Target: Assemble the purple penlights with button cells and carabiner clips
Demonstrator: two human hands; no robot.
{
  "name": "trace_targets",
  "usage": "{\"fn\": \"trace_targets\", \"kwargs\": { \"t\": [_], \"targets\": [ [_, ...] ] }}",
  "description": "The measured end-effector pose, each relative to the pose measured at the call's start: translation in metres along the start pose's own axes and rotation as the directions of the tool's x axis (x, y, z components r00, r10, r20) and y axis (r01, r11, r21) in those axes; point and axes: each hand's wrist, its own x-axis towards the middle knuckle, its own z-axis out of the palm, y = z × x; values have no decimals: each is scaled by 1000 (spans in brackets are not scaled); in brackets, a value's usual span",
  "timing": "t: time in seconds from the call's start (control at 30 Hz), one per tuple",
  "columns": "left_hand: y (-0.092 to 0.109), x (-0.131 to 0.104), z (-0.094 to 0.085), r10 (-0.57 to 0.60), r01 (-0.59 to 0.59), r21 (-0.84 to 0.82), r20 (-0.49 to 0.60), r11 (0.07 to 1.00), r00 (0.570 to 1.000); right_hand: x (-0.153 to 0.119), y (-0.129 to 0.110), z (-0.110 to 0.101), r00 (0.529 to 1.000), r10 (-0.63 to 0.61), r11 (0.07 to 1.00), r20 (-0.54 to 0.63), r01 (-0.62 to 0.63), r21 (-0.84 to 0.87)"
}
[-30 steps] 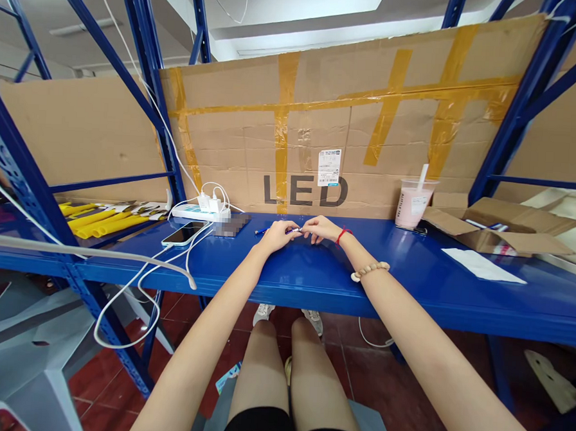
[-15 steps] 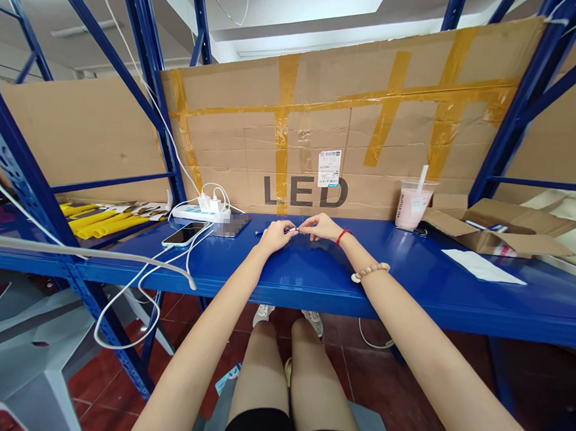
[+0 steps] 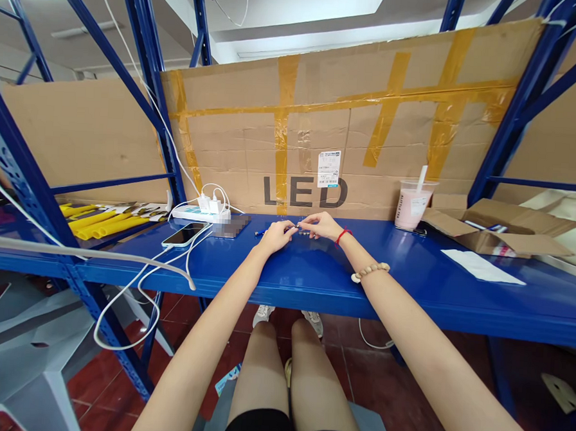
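Over the blue shelf top, my left hand (image 3: 277, 236) has its fingers closed on a slim blue pen (image 3: 259, 232), whose back end sticks out to the left. My right hand (image 3: 322, 226), with a red string at the wrist, is pinched close to the pen's other end. A small, dark, shiny bit shows between the two hands. What the right fingertips hold is too small and covered to make out. Both hands stay low, near the shelf surface.
To the left lie a phone (image 3: 185, 234), a power strip (image 3: 199, 212) with white cables and yellow-handled items (image 3: 108, 224). On the right stand a pink drink cup (image 3: 411, 209), an open carton (image 3: 504, 230) holding pens, and a white paper (image 3: 482, 266). Cardboard (image 3: 370, 130) walls the back.
My right fingers have shifted slightly at the pen's end, and the fingertips look a little more spread. The left hand and the things around have hardly moved.
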Motion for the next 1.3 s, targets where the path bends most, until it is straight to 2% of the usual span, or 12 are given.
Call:
{"fn": "trace_targets", "kwargs": {
  "t": [0.2,0.4,0.6,0.9,1.3],
  "targets": [
    [-1,0,0,26,-26,-49,6,998,1000,-4,-5,-2,1000,5,998,-9,-4,64],
    [0,-1,0,-2,-1,-88,-35,996,999,-6,-9,-4,1000,8,994,-17,-7,109],
    [4,-3,-1,-24,20,-114,-27,993,999,-8,-9,-5,999,-2,993,45,-3,122],
    [11,-6,0,28,-24,-138,31,990,999,-4,2,-7,996,27,990,82,-38,134],
    [6,-6,3,33,-33,-110,-4,993,999,-7,-8,-6,997,24,993,76,-33,117]
  ]
}}
